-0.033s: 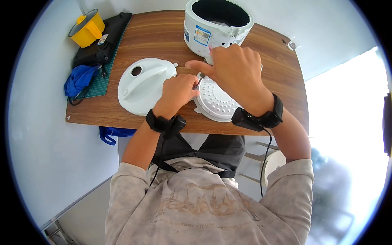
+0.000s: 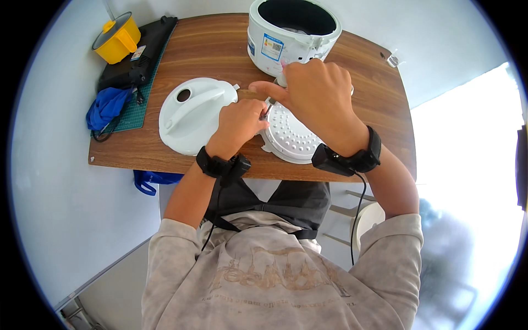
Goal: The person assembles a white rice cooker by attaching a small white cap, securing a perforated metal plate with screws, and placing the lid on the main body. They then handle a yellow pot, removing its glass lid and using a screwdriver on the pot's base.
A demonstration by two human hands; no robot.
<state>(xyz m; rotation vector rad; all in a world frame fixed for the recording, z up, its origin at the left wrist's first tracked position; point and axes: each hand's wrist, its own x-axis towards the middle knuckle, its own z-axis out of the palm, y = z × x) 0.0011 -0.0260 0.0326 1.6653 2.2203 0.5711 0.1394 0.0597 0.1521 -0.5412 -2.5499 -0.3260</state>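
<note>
A round white inner lid (image 2: pixel 291 135) with a dimpled metal face lies near the table's front edge. At its left rim is my left hand (image 2: pixel 239 122), fingers pinched by a thin dark shaft (image 2: pixel 268 108); what exactly they grip is hidden. My right hand (image 2: pixel 318 99) is over the lid's far part, fingers curled down and thumb pointing left. Its palm hides whatever it grips. Left of the lid sits a smooth white outer cover (image 2: pixel 193 121) with a round dark hole. Behind my right hand stands the white rice cooker body (image 2: pixel 265 52), open at the top.
On the left, a green cutting mat (image 2: pixel 132 116) bears a black case (image 2: pixel 124 70), a yellow pot (image 2: pixel 118 44) and a blue cloth (image 2: pixel 109 109). A small clear object (image 2: pixel 392 60) is at the table's right edge. A round stool (image 2: pixel 369 223) stands below right.
</note>
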